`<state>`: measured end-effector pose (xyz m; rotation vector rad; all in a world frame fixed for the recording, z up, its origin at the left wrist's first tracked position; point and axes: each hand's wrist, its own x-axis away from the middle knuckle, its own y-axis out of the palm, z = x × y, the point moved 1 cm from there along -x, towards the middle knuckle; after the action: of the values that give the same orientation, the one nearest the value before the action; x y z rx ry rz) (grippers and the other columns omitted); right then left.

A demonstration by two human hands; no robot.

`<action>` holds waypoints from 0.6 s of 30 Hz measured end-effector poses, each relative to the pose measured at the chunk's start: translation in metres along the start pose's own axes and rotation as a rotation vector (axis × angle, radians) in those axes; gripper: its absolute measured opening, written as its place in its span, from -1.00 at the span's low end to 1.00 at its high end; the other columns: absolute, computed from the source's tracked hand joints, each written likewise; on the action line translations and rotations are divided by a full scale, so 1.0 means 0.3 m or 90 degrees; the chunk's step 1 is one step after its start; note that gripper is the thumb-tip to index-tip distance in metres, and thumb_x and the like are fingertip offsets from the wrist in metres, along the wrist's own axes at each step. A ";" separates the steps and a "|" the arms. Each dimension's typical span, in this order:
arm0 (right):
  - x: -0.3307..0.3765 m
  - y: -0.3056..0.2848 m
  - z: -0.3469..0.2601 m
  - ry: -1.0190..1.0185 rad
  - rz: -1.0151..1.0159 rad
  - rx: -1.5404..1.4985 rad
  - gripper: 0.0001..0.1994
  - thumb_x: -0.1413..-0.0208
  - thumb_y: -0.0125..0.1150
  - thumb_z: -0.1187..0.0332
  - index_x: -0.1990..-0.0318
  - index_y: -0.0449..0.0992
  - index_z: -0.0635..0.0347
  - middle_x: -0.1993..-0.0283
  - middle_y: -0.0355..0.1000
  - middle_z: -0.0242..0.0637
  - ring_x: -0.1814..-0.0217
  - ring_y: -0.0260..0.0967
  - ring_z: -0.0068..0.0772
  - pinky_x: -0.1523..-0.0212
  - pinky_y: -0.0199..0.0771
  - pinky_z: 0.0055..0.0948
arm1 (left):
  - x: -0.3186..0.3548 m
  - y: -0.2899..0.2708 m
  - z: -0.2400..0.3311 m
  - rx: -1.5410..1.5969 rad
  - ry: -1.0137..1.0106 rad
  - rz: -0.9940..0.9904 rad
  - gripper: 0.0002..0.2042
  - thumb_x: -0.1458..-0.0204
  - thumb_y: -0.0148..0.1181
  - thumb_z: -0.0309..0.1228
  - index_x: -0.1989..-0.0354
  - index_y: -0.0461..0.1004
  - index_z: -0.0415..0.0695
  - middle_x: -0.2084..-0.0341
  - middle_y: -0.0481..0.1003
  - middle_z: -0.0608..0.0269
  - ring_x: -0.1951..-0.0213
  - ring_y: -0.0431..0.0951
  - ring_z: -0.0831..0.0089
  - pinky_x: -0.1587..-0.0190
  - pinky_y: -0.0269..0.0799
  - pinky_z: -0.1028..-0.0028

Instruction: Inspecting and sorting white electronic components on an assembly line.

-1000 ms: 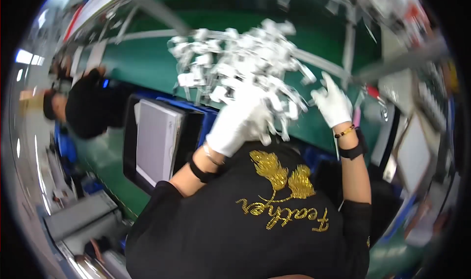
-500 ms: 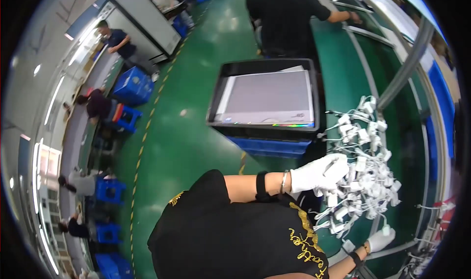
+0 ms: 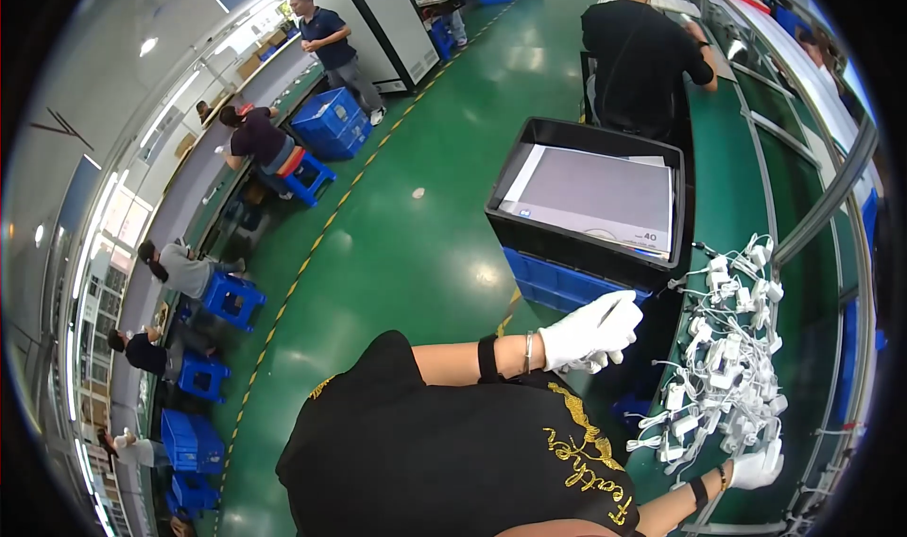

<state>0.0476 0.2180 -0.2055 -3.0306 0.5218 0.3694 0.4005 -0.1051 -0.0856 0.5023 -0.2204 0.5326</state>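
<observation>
My left hand (image 3: 593,334), in a white glove, is raised left of the table's near edge, beside the black crate. Its fingers are closed together; anything white in them blends with the glove. A tangled heap of white power adapters with cables (image 3: 723,362) lies on the green table. At the heap's near right end rests my right hand (image 3: 754,468), also gloved in white. Its fingers look stretched out, with nothing plainly held in them. A bracelet and a black band circle each wrist.
A black crate (image 3: 586,249) holding a flat grey printed sheet (image 3: 595,195) stands on a blue crate (image 3: 557,282) beyond my left hand. A metal post (image 3: 831,197) slants over the green table (image 3: 723,159). A person in black (image 3: 633,65) sits farther along; other people work at the left.
My view has swung left and up. My left hand has come away from the adapter heap toward the crate. My right hand stays by the heap's near end.
</observation>
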 end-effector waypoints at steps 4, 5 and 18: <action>-0.063 -0.065 0.226 0.172 -0.129 -0.058 -0.66 -0.14 0.11 0.43 -0.05 0.43 0.39 0.00 0.47 -0.03 0.01 0.44 -0.12 -0.04 0.46 -0.26 | 0.034 -0.039 0.037 -0.009 -0.006 -0.002 -0.22 -0.09 0.19 -0.48 -0.43 -0.15 0.01 0.07 0.38 0.06 0.35 0.51 0.46 0.40 0.52 0.48; -0.068 -0.144 0.333 0.051 -0.196 -0.057 -0.65 -0.14 0.12 0.44 -0.06 0.41 0.39 -0.03 0.45 -0.03 -0.03 0.43 -0.11 -0.05 0.46 -0.25 | 0.029 -0.048 0.049 -0.012 -0.009 -0.004 -0.22 -0.10 0.19 -0.47 -0.43 -0.16 0.01 0.06 0.38 0.05 0.34 0.50 0.45 0.40 0.52 0.47; 0.106 0.167 -0.106 0.205 -0.046 -0.223 -0.63 -0.20 -0.05 0.56 -0.16 0.30 0.48 -0.29 0.24 0.09 -0.32 0.22 0.00 -0.36 0.17 -0.01 | 0.124 -0.345 0.107 0.003 0.105 0.067 -0.18 -0.08 0.20 -0.49 -0.44 -0.20 -0.01 -0.03 0.36 -0.03 0.19 0.56 0.34 0.28 0.55 0.42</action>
<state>0.0671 0.1577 -0.1826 -3.4620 0.3928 -0.0405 0.4847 -0.1827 -0.0871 0.4515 -0.0884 0.6734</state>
